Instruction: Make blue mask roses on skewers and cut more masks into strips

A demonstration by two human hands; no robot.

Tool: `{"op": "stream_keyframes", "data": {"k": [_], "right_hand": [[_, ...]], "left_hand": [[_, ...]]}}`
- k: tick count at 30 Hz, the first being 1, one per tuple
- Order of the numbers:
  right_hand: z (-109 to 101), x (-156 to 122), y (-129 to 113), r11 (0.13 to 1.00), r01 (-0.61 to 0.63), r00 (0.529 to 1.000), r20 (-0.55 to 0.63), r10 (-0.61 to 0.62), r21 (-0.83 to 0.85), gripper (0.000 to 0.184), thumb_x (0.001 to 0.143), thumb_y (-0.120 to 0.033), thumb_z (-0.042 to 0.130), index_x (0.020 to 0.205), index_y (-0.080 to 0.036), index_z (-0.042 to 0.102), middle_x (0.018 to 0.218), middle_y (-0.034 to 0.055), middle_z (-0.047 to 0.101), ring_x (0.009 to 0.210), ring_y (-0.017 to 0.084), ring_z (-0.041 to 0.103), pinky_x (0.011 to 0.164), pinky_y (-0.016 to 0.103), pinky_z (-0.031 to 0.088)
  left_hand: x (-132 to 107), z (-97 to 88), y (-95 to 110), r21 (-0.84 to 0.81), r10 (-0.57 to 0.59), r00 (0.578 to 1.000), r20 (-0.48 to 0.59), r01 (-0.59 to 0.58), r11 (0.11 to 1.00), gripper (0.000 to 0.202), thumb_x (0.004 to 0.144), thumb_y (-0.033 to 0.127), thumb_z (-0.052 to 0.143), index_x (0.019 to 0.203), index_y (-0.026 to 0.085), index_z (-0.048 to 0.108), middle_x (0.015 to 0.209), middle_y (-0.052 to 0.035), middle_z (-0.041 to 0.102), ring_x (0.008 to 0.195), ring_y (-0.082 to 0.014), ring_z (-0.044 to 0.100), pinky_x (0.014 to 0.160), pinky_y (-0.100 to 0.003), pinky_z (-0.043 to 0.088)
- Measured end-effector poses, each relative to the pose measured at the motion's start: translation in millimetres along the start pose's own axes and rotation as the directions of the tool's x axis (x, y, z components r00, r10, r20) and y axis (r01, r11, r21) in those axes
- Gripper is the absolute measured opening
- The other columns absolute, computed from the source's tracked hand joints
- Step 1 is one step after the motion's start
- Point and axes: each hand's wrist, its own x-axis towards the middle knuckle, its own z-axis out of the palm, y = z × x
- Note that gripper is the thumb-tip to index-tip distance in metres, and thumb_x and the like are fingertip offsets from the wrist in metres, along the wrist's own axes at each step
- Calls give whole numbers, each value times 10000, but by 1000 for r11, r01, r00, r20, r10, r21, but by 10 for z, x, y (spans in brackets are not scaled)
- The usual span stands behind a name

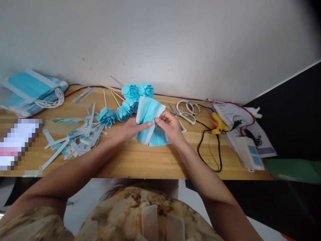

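A light-blue disposable face mask (147, 110) with white edge strips is held spread and partly folded above the table. My left hand (132, 129) grips its left side, with the thumb lying across the front. On the right, my right hand (169, 124) pinches a white edge of the mask between thumb and fingers. Just behind the hands lie several blue paper-like flowers (130, 91) on thin wooden sticks. One separate flower (106, 116) rests to the left. White-handled scissors (187, 117) lie right of my right hand.
Cut strips (75, 140) are heaped on the left of the wooden table (155, 164). Beyond them is a stack of masks (30, 85). A blurred-out phone-like screen (17, 144) sits front left. Tape rolls (193, 107), a yellow glue gun (219, 124), papers and a power strip (249, 154) occupy the right.
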Motion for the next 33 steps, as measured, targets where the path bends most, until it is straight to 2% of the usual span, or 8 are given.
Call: {"op": "stream_keyframes", "data": {"k": [3, 6, 8, 11, 13, 19, 28, 33], "right_hand": [[-29, 12, 1, 996, 8, 998, -64, -14, -89, 258, 798, -423, 676, 713, -238, 518, 628, -44, 497, 592, 119, 449, 577, 280, 361], [-11, 1, -2, 984, 30, 997, -62, -41, -174, 219, 801, -392, 657, 718, -236, 528, 644, -41, 510, 605, 120, 460, 598, 283, 380], [17, -16, -8, 975, 52, 997, -51, -65, -216, 203, 804, -372, 651, 716, -234, 532, 654, -37, 527, 617, 122, 481, 619, 286, 398], [53, -43, -24, 964, 78, 995, -43, -92, -255, 185, 816, -355, 643, 721, -232, 543, 654, -35, 543, 616, 124, 495, 625, 287, 411], [70, -59, -37, 959, 92, 994, -26, -103, -267, 175, 827, -349, 637, 729, -233, 551, 651, -33, 550, 609, 127, 497, 617, 288, 415], [115, -94, -37, 930, 149, 989, 49, -141, -334, 155, 839, -326, 613, 721, -241, 559, 651, -21, 583, 605, 136, 502, 615, 292, 432], [121, -97, -17, 897, 236, 972, 81, -222, -373, 144, 843, -278, 614, 713, -238, 564, 656, -22, 590, 612, 135, 524, 628, 286, 432], [117, -89, -6, 924, 165, 985, 101, -138, -346, 133, 837, -322, 619, 743, -233, 587, 675, -19, 615, 616, 132, 531, 625, 281, 434]], "left_hand": [[55, -62, -44, 167, 293, 949, -112, -273, 947, 518, 774, 589, 803, 1058, 175, 676, 1025, -86, 741, 924, -254, 694, 810, -388, 585], [90, -131, -40, 340, 616, 753, -232, -531, 776, 519, 851, 497, 771, 1244, 220, 577, 1172, -95, 684, 1061, -243, 662, 881, -377, 559], [70, -160, 13, 492, 755, 613, -232, -595, 635, 479, 884, 428, 751, 1277, 241, 551, 1233, -95, 654, 1144, -245, 634, 925, -387, 542], [-9, -158, 127, 636, 847, 511, -149, -606, 478, 244, 935, 349, 685, 1142, 244, 612, 1232, -81, 651, 1195, -250, 612, 1017, -436, 501], [-56, -138, 181, 667, 839, 532, -113, -586, 461, 116, 946, 331, 662, 1017, 239, 655, 1219, -77, 655, 1185, -251, 614, 1048, -453, 479], [-44, -118, 180, 593, 699, 713, -45, -545, 593, 77, 915, 298, 687, 912, 230, 721, 1213, -93, 677, 1155, -261, 624, 1047, -441, 467], [-10, -108, 147, 450, 615, 788, -16, -544, 708, 128, 908, 299, 700, 823, 204, 709, 1081, -82, 669, 1094, -244, 632, 1022, -403, 456], [23, -139, 131, 318, 556, 825, -99, -504, 803, 208, 900, 387, 718, 806, 205, 683, 1066, -79, 659, 1072, -230, 622, 1036, -392, 454]]}}
